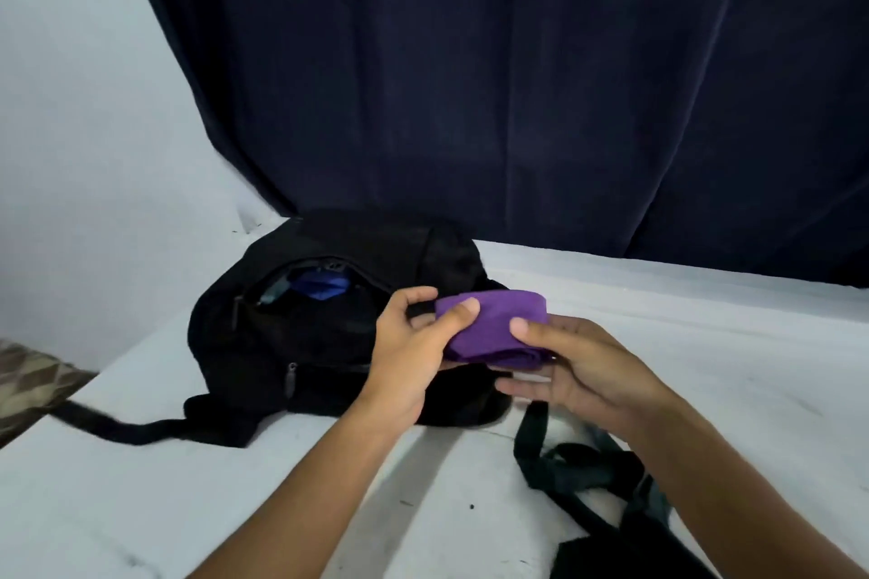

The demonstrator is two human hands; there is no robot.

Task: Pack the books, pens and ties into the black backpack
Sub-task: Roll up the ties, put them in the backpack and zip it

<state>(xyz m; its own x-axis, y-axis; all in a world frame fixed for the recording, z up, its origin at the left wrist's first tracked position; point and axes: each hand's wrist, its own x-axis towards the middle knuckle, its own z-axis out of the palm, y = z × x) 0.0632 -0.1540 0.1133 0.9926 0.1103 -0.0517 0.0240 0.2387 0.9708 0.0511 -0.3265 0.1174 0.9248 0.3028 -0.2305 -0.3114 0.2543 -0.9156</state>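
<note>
Black backpack [329,334] centre-left, unzipped, something blue inside; both hands, left [414,343] and right [578,367], pinch folded purple tie [493,324]; dark tie [588,480] lower right unpacked; books, pens unseen.

No text, label, brand, number or sign can be read anywhere in the frame; the black backpack [338,324] at centre left shows no legible logo or tag.
</note>
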